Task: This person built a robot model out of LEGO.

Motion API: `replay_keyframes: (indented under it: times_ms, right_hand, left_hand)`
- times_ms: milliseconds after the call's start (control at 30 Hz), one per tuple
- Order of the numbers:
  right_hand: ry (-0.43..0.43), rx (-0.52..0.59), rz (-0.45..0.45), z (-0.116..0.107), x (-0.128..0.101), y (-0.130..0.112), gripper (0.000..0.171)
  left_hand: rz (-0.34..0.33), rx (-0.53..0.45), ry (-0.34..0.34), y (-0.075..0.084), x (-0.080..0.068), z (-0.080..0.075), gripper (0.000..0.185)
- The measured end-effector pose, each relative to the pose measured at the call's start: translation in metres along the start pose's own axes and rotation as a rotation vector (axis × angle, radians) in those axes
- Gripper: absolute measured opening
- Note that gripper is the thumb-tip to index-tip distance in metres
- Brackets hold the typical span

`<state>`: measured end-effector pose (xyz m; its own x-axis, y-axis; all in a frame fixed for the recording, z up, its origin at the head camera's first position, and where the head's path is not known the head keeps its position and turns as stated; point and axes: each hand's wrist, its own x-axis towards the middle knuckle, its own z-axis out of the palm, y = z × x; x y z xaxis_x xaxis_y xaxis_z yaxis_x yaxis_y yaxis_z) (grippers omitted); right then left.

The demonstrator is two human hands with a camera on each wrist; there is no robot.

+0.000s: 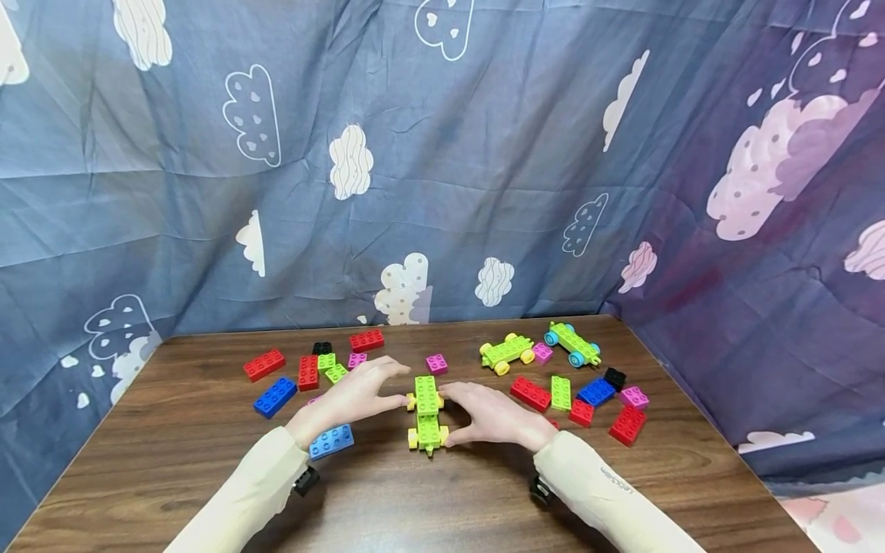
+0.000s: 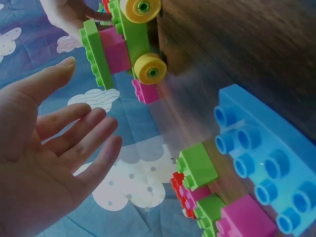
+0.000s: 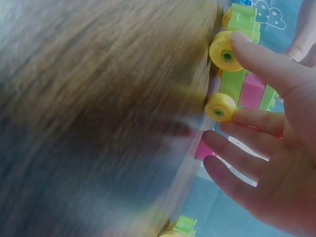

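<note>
A lime-green toy car base with yellow wheels (image 1: 429,434) stands at the middle of the table. A pink brick (image 2: 115,49) sits on it, topped by a lime-green brick (image 1: 426,394). My left hand (image 1: 359,392) hovers to its left with fingers spread; the left wrist view shows a gap between that hand and the car. On the other side is my right hand (image 1: 494,415), fingers extended. Its thumb appears to touch one yellow wheel (image 3: 225,52), and a fingertip lies against the other wheel (image 3: 219,107).
A light blue brick (image 1: 332,441) lies beneath the left forearm. Red, green, pink, black and blue bricks (image 1: 275,396) are scattered left. Two more car bases, one yellow-wheeled (image 1: 508,352) and one blue-wheeled (image 1: 572,342), stand back right, near loose bricks (image 1: 531,392). A pink brick (image 1: 437,363) lies behind the car.
</note>
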<state>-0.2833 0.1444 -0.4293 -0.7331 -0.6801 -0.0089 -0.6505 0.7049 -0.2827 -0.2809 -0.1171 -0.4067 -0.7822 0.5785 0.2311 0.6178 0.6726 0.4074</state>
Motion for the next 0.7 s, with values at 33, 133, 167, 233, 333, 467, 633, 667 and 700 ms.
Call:
replay_keyframes:
  times_ms: [33,133,167,233,333,467,633,667,700]
  right_hand:
    - [-0.001,-0.001,0.002,0.000,0.000,0.000,0.079]
    - [-0.006,-0.001,0.005,0.000,0.000,0.000,0.079]
    - [-0.006,-0.001,0.005,0.000,0.001,0.000,0.079]
    - [-0.007,0.005,0.007,0.000,0.001,0.000,0.079]
    - [-0.010,0.016,0.008,0.001,0.002,0.000,0.079]
    - [-0.007,0.014,0.003,0.002,0.002,0.000,0.079]
    - [0.012,0.001,-0.010,0.001,0.001,0.000,0.078]
    - [0.012,-0.002,-0.012,0.001,0.000,-0.001,0.078]
    - [0.013,-0.003,-0.013,0.000,0.000,-0.001,0.078]
  left_hand:
    - [0.008,0.004,-0.001,0.000,-0.001,0.000,0.047]
    - [0.022,0.016,-0.018,0.001,-0.004,0.001,0.047]
    - [0.025,0.020,-0.022,0.001,-0.005,0.002,0.047]
    - [0.021,0.014,-0.029,0.002,-0.006,0.002,0.047]
    - [0.014,0.013,-0.033,0.002,-0.008,0.002,0.047]
    - [0.002,0.023,-0.030,-0.002,-0.012,-0.001,0.047]
    - [-0.059,0.021,-0.018,-0.006,-0.022,-0.011,0.050]
    - [-0.071,0.020,-0.016,-0.007,-0.025,-0.013,0.050]
    - [-0.082,0.016,-0.013,-0.009,-0.028,-0.016,0.050]
